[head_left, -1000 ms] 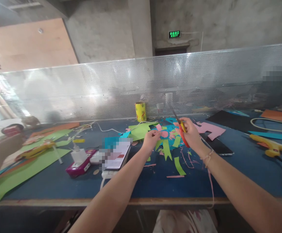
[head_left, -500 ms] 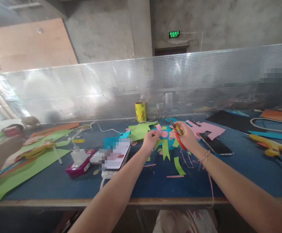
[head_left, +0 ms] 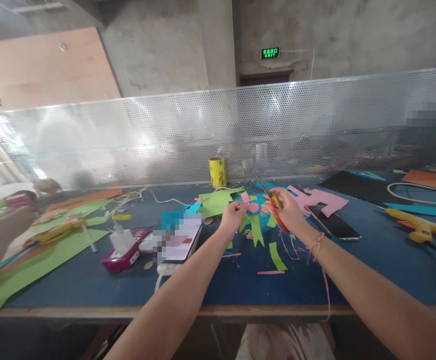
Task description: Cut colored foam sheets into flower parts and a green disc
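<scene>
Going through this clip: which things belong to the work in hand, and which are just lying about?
In hand:
- left hand: pink paper piece
- right hand: scissors

Untouched, seemingly just lying about:
- yellow glue gun, far right
- dark-screened phone
- purple power strip
- yellow cylinder, at the back
- loose green strip, nearer the table edge

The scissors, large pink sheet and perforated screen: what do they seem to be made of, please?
Scissors: grey blades, probably metal; smooth red and yellow handles, likely plastic. Large pink sheet: flat, matt, cut-edged; paper or thin foam. Perforated screen: silvery sheen and regular holes suggest metal.
</scene>
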A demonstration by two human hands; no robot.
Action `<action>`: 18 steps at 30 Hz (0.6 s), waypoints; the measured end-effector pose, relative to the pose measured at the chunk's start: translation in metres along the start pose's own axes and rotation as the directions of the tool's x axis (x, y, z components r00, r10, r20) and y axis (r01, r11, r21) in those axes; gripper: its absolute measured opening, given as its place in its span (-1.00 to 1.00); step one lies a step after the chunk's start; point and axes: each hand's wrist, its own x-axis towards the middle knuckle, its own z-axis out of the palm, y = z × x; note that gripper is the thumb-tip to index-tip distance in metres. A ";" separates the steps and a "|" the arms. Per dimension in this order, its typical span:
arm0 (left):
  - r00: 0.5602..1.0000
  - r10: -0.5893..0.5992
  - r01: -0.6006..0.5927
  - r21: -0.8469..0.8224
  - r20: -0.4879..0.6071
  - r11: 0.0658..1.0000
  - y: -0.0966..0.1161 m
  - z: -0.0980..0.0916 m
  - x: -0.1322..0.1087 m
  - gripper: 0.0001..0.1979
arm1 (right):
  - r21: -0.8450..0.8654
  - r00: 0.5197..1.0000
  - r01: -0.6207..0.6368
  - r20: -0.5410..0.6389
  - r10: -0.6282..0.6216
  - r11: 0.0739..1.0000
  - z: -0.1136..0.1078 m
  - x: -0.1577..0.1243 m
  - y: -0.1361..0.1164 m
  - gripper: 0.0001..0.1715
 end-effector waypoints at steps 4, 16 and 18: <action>1.000 -0.003 0.003 -0.003 0.004 1.000 -0.001 0.000 0.000 -0.76 | 0.015 0.999 0.000 0.033 0.000 1.000 0.001 -0.002 -0.001 -0.64; 0.999 0.031 -0.030 -0.045 0.029 0.999 0.005 0.001 -0.005 -0.68 | -0.005 0.993 -0.006 0.117 0.007 1.000 0.006 -0.002 0.008 -0.60; 0.999 0.031 -0.030 -0.032 0.036 0.999 0.004 0.001 -0.004 -0.69 | -0.008 0.994 0.001 0.114 0.000 1.000 0.007 -0.002 0.008 -0.59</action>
